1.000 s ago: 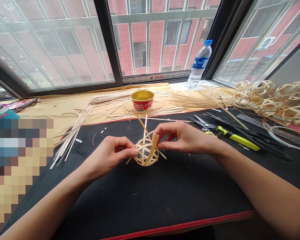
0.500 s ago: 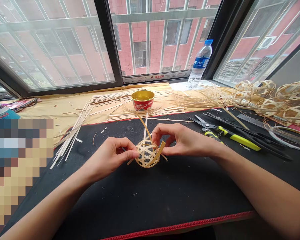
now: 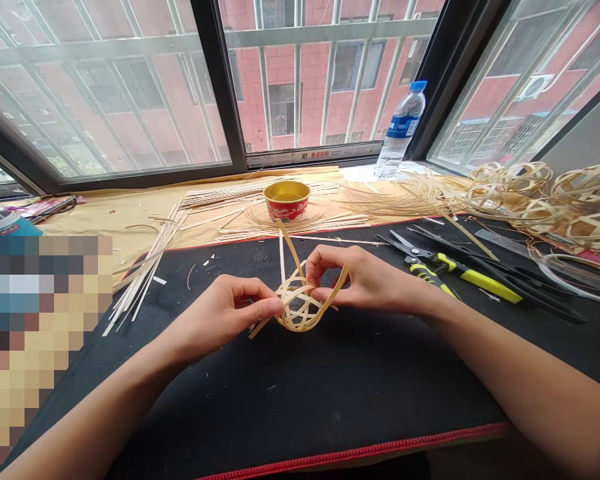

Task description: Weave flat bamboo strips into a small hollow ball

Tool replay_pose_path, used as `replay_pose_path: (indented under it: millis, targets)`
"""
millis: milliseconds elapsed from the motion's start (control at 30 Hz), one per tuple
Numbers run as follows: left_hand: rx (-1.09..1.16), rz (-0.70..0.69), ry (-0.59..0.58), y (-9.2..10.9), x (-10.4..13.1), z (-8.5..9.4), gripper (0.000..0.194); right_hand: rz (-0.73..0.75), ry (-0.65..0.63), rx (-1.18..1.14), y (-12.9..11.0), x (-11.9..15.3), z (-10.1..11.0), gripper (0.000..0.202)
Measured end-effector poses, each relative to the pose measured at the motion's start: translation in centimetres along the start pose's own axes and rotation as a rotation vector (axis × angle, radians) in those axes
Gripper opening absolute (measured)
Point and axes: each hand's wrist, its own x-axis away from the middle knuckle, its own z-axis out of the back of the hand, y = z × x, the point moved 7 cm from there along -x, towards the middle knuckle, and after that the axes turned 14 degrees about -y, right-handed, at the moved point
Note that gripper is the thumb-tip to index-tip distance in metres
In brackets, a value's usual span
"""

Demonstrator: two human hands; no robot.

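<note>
A small woven ball of bamboo strips [image 3: 300, 317] is held just above the black mat [image 3: 300, 393], with loose strip ends sticking out at the top, left and right. My left hand [image 3: 245, 303] pinches its left side between thumb and fingers. On the upper right of the ball, my right hand [image 3: 343, 275] is closed, thumb and fingertips at the weave. One wide strip [image 3: 291, 248] rises from the top towards the red bowl. Another strip end [image 3: 341, 280] curves up in front of my right fingers. My right fingertips are partly hidden behind it.
A red bowl [image 3: 287, 201] stands beyond the mat among bamboo strips [image 3: 220, 197]. To the right lie scissors [image 3: 413, 250], yellow-handled cutters [image 3: 475, 277] and several woven balls [image 3: 587, 183]. A water bottle [image 3: 400, 133] stands by the window. More strips [image 3: 140, 293] lie at the left.
The woven ball has turned and tilted slightly between my hands. Its right strip end now stands farther out to the right, and the top strips lean more to the left.
</note>
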Motion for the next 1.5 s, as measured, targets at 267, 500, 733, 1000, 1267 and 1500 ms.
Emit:
replay_pose_path:
  millis: [267,500,733,1000,1267,1500]
  targets:
    - [0.019,-0.054,0.031,0.5,0.1,0.1,0.047,0.024,0.012,-0.023,0.1,0.0,0.1,0.012]
    - [0.008,-0.017,0.041,0.1,-0.1,0.1,0.032,0.053,0.001,-0.016,-0.2,0.0,0.1,0.012]
    - [-0.024,-0.040,0.103,0.3,0.0,0.3,0.031,0.034,-0.003,-0.055,0.0,0.1,0.2,0.009]
    - [-0.071,-0.077,0.127,0.6,0.0,0.3,0.025,0.037,0.029,-0.064,-0.1,0.2,0.4,0.009]
    - [-0.133,-0.131,0.129,0.8,0.2,0.3,0.023,0.042,0.063,-0.081,0.0,0.1,0.5,0.004]
    - [-0.229,-0.201,0.143,1.6,0.5,0.1,0.015,0.055,0.130,-0.098,0.1,0.3,0.8,0.004]
